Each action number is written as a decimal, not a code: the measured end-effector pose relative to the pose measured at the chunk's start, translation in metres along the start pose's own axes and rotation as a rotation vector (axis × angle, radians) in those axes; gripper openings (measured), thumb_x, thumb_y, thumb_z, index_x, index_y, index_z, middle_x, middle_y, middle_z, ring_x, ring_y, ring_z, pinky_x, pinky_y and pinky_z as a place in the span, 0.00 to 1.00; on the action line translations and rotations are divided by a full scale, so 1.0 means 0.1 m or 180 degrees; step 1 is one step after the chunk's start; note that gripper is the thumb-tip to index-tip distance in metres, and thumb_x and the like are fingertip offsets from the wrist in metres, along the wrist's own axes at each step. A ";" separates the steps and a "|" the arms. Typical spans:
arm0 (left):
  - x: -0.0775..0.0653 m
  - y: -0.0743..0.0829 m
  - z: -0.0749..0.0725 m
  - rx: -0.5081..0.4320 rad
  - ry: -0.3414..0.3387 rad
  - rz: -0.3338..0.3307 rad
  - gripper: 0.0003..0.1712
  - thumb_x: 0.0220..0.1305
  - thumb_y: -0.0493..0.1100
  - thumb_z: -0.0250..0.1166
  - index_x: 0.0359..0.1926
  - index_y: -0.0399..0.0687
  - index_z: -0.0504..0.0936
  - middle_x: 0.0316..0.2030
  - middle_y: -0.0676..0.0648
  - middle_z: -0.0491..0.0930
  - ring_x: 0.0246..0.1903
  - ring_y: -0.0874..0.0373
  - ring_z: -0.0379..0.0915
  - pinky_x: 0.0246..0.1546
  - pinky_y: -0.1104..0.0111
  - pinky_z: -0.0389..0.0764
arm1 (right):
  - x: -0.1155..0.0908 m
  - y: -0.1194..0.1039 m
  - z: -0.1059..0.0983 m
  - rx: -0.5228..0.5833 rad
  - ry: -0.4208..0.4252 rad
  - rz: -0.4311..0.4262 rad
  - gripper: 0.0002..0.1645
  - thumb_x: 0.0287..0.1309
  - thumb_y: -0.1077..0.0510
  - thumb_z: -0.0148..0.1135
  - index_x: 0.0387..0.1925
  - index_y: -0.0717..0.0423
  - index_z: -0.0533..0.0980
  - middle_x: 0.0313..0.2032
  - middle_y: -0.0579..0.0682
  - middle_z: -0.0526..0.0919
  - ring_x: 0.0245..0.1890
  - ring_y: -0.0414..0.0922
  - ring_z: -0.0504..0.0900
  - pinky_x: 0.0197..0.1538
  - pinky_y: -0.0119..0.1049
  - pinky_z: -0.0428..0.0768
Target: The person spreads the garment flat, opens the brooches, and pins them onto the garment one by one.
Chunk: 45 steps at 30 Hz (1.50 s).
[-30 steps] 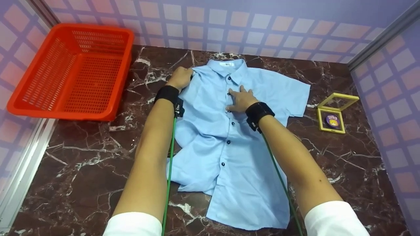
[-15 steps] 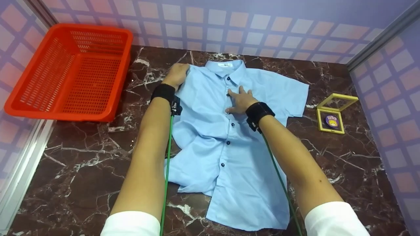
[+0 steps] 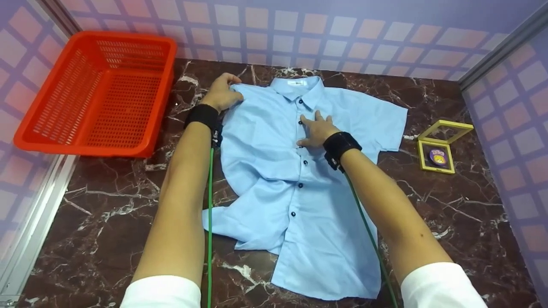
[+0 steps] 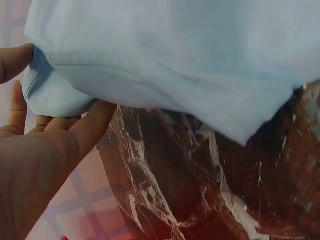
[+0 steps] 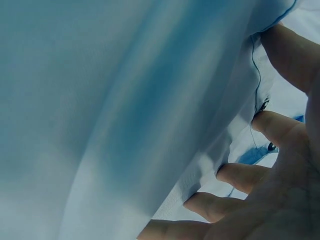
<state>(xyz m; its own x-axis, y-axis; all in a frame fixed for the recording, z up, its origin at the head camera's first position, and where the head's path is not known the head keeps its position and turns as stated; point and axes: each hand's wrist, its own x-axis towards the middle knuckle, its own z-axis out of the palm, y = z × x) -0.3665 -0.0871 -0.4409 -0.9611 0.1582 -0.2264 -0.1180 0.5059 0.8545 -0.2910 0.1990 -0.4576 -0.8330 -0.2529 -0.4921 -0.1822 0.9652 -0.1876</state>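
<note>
A light blue short-sleeved shirt (image 3: 261,128) lies face up, buttoned, collar at the far end. My left hand (image 3: 222,92) is at the sleeve on its left side. In the left wrist view the thumb (image 4: 15,62) meets the sleeve's edge, while several fingers (image 4: 95,120) reach under the cloth. My right hand (image 3: 319,130) rests on the chest with spread fingers, beside the button row. The right wrist view shows its fingertips (image 5: 232,175) touching the fabric near the buttons. The shirt's lower left side is folded and rumpled, with a flap (image 3: 222,220) sticking out.
A red plastic basket (image 3: 165,98) stands at the back left. On the right is an opened yellow-framed case (image 3: 421,156) with a purple round badge (image 3: 437,157). Patterned walls (image 3: 282,38) enclose the dark marble surface (image 3: 115,239). Green cables (image 3: 209,252) trail from both wrists.
My left hand has moved left, drawing the sleeve outward and smoothing the shoulder; its fingers have loosened from a tighter grip. The lower flap has shifted left. My right hand stays on the chest.
</note>
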 end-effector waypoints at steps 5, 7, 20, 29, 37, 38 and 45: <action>-0.03 -0.03 -0.10 0.0629 0.0086 0.0230 0.30 0.48 0.31 0.61 0.55 0.45 0.66 0.51 0.44 0.69 0.50 0.53 0.64 0.51 0.66 0.64 | 0.00 -0.01 0.00 0.0007 0.0018 -0.0001 0.51 0.57 0.35 0.55 0.72 0.46 0.42 0.68 0.70 0.37 0.64 0.73 0.39 0.65 0.59 0.48; -0.05 -0.02 -0.14 0.0983 0.0128 0.0276 0.30 0.48 0.31 0.61 0.56 0.45 0.67 0.49 0.43 0.71 0.48 0.52 0.66 0.51 0.63 0.66 | -0.01 -0.01 -0.01 0.0034 0.0021 0.0029 0.51 0.56 0.35 0.55 0.72 0.46 0.43 0.68 0.70 0.36 0.64 0.74 0.39 0.64 0.60 0.50; -0.01 -0.05 -0.17 0.3301 -0.0126 0.0192 0.20 0.59 0.42 0.56 0.49 0.34 0.78 0.46 0.34 0.77 0.43 0.39 0.73 0.45 0.47 0.72 | 0.04 -0.01 0.03 0.0001 -0.0064 0.0100 0.52 0.56 0.34 0.55 0.72 0.45 0.41 0.69 0.69 0.35 0.64 0.74 0.37 0.63 0.60 0.54; 0.01 -0.09 -0.31 0.3496 0.0370 0.0077 0.20 0.64 0.33 0.44 0.51 0.35 0.78 0.46 0.32 0.77 0.43 0.38 0.71 0.42 0.46 0.74 | 0.02 0.00 0.00 -0.0014 -0.0072 0.0107 0.52 0.56 0.34 0.54 0.72 0.46 0.41 0.69 0.70 0.35 0.64 0.74 0.37 0.63 0.60 0.52; -0.02 -0.18 -0.21 0.2929 0.1108 -0.0253 0.22 0.67 0.37 0.43 0.59 0.32 0.65 0.51 0.32 0.68 0.49 0.38 0.69 0.44 0.48 0.74 | 0.04 0.00 0.03 0.0080 -0.0058 0.0169 0.52 0.56 0.34 0.55 0.72 0.44 0.41 0.69 0.68 0.33 0.65 0.73 0.35 0.61 0.62 0.56; -0.04 -0.19 -0.19 0.2764 0.1088 -0.0377 0.24 0.66 0.40 0.46 0.60 0.32 0.63 0.52 0.32 0.68 0.49 0.38 0.69 0.45 0.49 0.74 | 0.04 0.00 0.03 0.0082 -0.0062 0.0168 0.52 0.56 0.35 0.55 0.72 0.44 0.41 0.69 0.68 0.33 0.65 0.73 0.35 0.61 0.62 0.56; -0.16 -0.29 -0.16 0.2308 0.0581 -0.1091 0.48 0.56 0.63 0.59 0.65 0.32 0.58 0.61 0.33 0.64 0.60 0.38 0.59 0.60 0.49 0.59 | 0.00 -0.01 0.00 0.0080 -0.0033 0.0148 0.52 0.56 0.35 0.55 0.72 0.44 0.42 0.69 0.68 0.34 0.65 0.73 0.36 0.61 0.61 0.57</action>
<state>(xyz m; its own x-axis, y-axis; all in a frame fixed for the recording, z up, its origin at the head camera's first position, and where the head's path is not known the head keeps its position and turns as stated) -0.3516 -0.1180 -0.4539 -0.9339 -0.2134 -0.2870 -0.2819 0.9331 0.2232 -0.2907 0.1977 -0.4579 -0.8349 -0.2085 -0.5094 -0.1302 0.9740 -0.1854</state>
